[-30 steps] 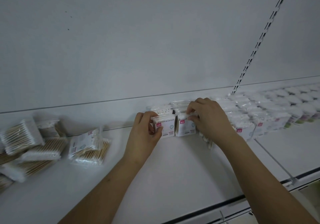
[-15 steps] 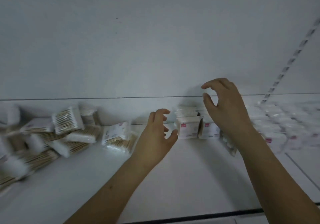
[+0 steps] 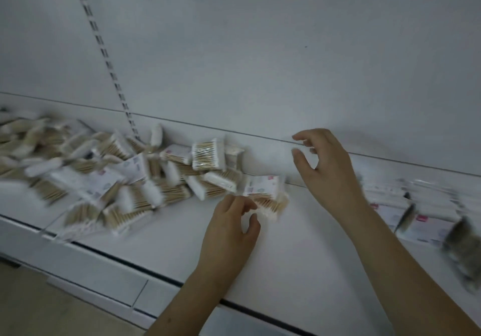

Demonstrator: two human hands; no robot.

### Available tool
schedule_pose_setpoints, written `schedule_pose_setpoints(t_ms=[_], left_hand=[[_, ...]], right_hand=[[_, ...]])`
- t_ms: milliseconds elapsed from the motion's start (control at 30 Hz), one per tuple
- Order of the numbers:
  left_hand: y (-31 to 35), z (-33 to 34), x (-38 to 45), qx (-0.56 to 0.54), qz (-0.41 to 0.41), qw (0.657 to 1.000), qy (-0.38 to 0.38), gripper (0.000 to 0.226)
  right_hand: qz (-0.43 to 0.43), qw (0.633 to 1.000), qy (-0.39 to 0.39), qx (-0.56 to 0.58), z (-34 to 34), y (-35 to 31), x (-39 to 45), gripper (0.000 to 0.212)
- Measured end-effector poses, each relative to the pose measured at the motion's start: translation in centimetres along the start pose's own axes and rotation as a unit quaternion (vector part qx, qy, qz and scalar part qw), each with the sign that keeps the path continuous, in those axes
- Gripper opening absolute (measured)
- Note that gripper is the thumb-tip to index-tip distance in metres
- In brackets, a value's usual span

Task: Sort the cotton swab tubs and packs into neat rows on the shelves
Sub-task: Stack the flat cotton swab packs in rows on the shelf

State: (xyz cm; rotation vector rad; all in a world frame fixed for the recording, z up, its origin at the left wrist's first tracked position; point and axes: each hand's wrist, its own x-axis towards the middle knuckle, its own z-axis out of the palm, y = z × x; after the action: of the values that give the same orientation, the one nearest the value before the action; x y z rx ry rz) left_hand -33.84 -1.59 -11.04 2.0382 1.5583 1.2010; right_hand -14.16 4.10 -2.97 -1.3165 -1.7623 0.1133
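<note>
View has swung left since half a second ago: the slotted upright (image 3: 104, 57) now stands at upper left, where before it ran at the far right. The loose heap of cotton swab packs (image 3: 109, 177) fills the left and middle of the white shelf (image 3: 299, 252); earlier only its near end showed. Much of the heap is motion-blurred.

The stood-up packs (image 3: 406, 210) that both hands were squaring one second ago now sit at the right edge of view, blurred, partly behind the right forearm.

Left hand (image 3: 229, 234): low over the shelf, fingers loosely curled, fingertips at or just short of the nearest pack (image 3: 264, 192) at the heap's right end. Contact cannot be told through the blur; nothing is clamped. Half a second ago this hand hung near the stood-up packs.

Right hand (image 3: 326, 169): raised above the shelf, clear of every pack, fingers and thumb curved and spread apart, holding nothing. Same empty, arched pose as half a second ago, now right of the heap.
</note>
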Motion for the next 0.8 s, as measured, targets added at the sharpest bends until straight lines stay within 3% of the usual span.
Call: schedule_pose_setpoints(t_ms=[100, 200, 267, 467, 667, 800], left_hand=[[-1.5, -0.3, -0.5, 0.046, -0.027, 0.999, -0.004, 0.016], [-1.9, -0.3, -0.5, 0.032, -0.062, 0.998, -0.008, 0.017], [-2.0, -0.2, -0.4, 0.025, -0.069, 0.997, -0.002, 0.016], [-1.8, 0.0, 0.3, 0.024, -0.067, 0.997, -0.007, 0.032], [-0.4, 2.4, 2.6, 0.073, -0.001, 0.990, -0.121, 0.074], [-0.8, 3.4, 2.3, 0.141, 0.032, 0.983, -0.113, 0.072]], right_hand=[[0.009, 0.996, -0.090, -0.012, 2.9, 1.2, -0.9, 0.035], [0.009, 0.979, -0.198, -0.037, 5.1, 2.3, -2.4, 0.061], [0.010, 0.968, -0.244, -0.050, 5.8, 3.1, -2.9, 0.067], [0.035, 0.990, -0.131, 0.028, 4.6, 4.2, -2.2, 0.044], [0.022, 0.994, -0.063, 0.083, 3.7, 4.0, -2.4, 0.032], [0.015, 0.997, -0.030, 0.076, 3.9, 4.1, -2.4, 0.026]])
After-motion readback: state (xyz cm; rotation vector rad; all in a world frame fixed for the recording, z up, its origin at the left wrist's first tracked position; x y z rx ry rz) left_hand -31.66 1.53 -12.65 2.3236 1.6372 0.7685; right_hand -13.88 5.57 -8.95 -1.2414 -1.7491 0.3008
